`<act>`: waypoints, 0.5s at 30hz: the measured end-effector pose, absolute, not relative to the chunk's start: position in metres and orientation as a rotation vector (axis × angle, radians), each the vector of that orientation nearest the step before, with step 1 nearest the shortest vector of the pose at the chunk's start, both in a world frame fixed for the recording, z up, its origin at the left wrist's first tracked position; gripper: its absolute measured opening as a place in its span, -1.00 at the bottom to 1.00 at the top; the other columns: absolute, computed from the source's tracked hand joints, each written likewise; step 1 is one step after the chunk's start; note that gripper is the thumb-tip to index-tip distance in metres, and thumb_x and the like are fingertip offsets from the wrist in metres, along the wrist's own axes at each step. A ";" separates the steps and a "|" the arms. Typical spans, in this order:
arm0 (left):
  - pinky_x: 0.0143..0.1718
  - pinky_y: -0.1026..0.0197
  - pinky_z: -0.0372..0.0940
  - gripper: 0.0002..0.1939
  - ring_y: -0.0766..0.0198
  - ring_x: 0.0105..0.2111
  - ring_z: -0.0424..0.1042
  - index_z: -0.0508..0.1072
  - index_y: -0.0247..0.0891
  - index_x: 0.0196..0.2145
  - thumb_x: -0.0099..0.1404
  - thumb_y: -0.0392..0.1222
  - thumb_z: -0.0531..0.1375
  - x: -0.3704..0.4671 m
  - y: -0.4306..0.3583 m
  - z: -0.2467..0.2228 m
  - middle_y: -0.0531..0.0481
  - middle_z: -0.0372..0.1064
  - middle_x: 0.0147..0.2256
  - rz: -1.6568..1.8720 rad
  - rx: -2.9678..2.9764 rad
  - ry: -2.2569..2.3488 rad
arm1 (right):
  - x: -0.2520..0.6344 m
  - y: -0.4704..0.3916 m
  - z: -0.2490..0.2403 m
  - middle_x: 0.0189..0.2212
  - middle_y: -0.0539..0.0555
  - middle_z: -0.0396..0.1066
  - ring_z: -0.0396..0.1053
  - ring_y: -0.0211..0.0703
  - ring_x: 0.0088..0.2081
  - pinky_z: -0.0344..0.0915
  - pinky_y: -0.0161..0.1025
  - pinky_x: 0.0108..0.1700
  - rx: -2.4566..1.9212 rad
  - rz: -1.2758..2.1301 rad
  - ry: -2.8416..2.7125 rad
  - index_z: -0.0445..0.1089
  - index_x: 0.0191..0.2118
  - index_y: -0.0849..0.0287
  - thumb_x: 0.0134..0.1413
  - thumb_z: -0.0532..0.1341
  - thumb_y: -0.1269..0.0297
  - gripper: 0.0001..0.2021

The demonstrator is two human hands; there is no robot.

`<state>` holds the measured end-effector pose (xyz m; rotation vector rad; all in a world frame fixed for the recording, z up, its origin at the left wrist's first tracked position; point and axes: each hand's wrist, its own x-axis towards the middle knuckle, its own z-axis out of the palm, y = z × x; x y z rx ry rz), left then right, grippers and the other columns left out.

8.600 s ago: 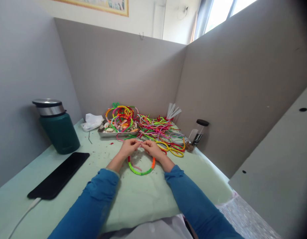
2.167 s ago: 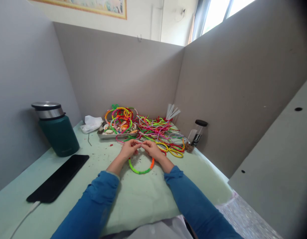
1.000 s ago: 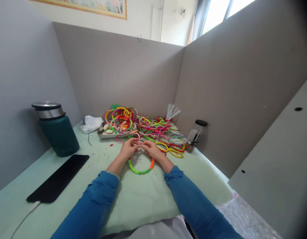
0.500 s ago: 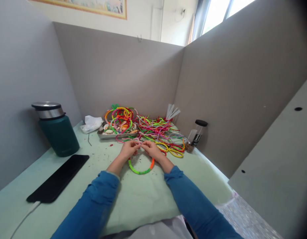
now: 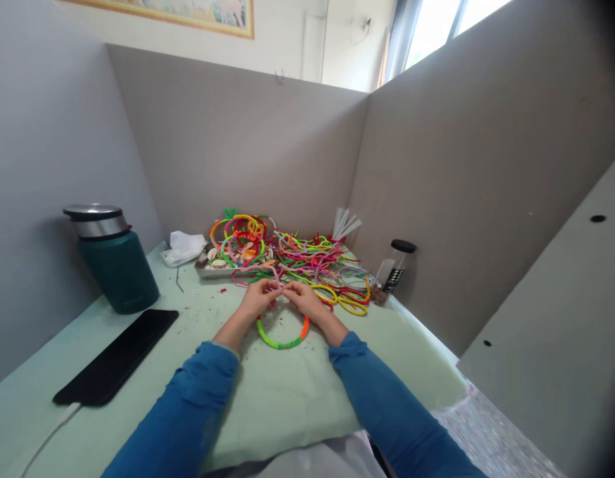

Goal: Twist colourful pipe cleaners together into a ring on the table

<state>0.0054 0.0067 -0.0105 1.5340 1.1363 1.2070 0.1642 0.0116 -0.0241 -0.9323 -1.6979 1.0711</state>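
Observation:
A ring wrapped in green, yellow-green and orange fuzzy stems (image 5: pixel 281 346) hangs below my hands over the table. My left hand (image 5: pixel 260 299) is closed in a pinch at the ring's top, on the left side. Close beside it, my right hand (image 5: pixel 301 297) pinches the top from the right, fingertips nearly touching the left ones. A pink fuzzy stem (image 5: pixel 276 275) rises from between the fingertips and bends to the left. The top of the ring is hidden behind my fingers.
Behind my hands are a metal tray (image 5: pixel 236 272) with colourful rings and a pile of fuzzy stems (image 5: pixel 312 255). A green bottle (image 5: pixel 119 269) and a black phone (image 5: pixel 117 358) lie left; a clear jar (image 5: pixel 394 269) leans right. Grey partitions (image 5: pixel 238 133) enclose the table.
The pink stem's loose part now stands higher above my fingertips and arches over to the left. Both hands have stayed almost in place.

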 end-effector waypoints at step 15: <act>-0.60 0.31 0.17 -0.72 0.37 -0.66 0.30 0.34 -0.28 -0.46 -0.02 -0.03 0.25 0.003 0.001 -0.004 0.11 0.30 -0.58 1.196 1.644 1.122 | 0.163 0.009 -0.021 -0.69 -0.14 0.09 0.01 -0.37 -0.63 -0.06 -0.38 -0.57 -0.936 1.087 -1.690 0.34 -0.35 0.21 -0.01 0.19 0.14 -0.78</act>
